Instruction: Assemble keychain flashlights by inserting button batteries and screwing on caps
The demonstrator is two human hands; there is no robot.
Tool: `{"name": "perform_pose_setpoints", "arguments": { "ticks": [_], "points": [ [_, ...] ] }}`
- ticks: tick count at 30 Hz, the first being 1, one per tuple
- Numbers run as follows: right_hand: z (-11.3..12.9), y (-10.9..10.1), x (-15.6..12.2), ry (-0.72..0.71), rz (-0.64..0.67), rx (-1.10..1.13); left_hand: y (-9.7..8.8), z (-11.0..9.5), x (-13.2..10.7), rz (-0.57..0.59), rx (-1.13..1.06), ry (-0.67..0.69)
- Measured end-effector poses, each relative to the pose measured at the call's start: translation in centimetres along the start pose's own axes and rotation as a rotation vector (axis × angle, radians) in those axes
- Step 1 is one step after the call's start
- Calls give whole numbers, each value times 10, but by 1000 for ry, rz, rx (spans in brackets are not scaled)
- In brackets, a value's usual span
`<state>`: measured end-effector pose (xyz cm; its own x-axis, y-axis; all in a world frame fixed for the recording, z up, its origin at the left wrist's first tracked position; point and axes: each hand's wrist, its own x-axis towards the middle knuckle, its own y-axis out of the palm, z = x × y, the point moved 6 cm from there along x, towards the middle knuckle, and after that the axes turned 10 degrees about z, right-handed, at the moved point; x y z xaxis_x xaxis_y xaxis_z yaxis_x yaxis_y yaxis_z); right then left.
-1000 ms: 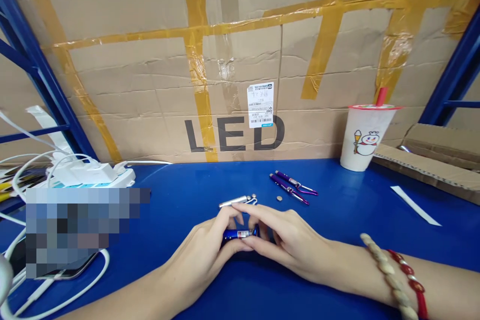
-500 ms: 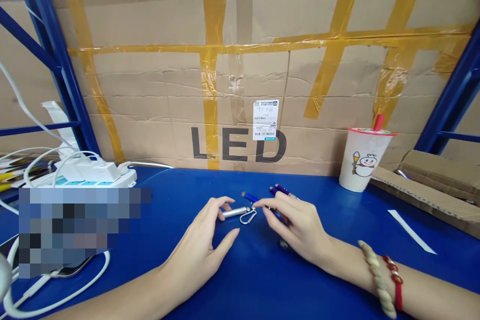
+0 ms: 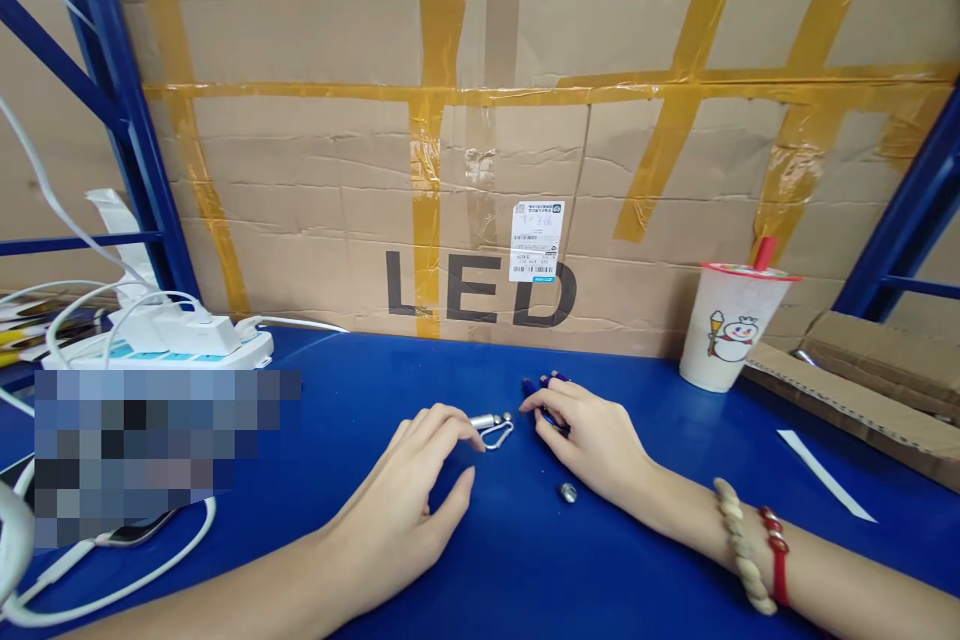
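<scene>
My left hand [image 3: 416,480] hovers over the blue tabletop with its fingers curved and the thumb apart. Its fingertips reach over a small silver metal tube [image 3: 482,421], partly hidden, and come close to the silver carabiner clip [image 3: 498,437] on the tube's end. To the right, my right hand [image 3: 592,425] has its fingers curled round a blue pen [image 3: 551,417], mostly covered by the hand. More dark blue pens [image 3: 556,377] show just behind the fingers. Below my right hand lies a small round metal piece [image 3: 568,493], touched by neither hand.
A lidded drink cup [image 3: 731,330] with a red straw stands at back right, beside an open cardboard box [image 3: 862,400]. A white strip [image 3: 825,475] lies in front. At left are a white power strip [image 3: 255,350] and cables. Taped cardboard [image 3: 300,190] rises behind.
The blue pen has moved right, closer to the other pens. My left hand has shifted toward the carabiner, covering more of the tube. The small metal piece has come into full view.
</scene>
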<state>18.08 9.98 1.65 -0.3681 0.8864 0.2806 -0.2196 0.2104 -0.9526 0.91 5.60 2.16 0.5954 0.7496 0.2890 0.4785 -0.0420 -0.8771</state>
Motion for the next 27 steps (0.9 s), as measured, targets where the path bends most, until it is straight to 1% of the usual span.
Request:
{"name": "perform_pose_setpoints", "arguments": {
  "ticks": [11, 15, 20, 24, 27],
  "points": [
    [-4, 1, 1, 83, 32, 39, -1, -2, 0, 17, 6, -6],
    [-4, 1, 1, 39, -5, 56, -2, -3, -1, 8, 5, 4],
    [2, -6, -2, -27, -95, 121, -1, -2, -1, 8, 9, 11],
    [8, -6, -3, -56, -62, 169, 2, 4, -1, -4, 40, 2],
    [8, -2, -3, -42, -18, 180, 8, 10, -1, 14, 68, -11]
  ]
}}
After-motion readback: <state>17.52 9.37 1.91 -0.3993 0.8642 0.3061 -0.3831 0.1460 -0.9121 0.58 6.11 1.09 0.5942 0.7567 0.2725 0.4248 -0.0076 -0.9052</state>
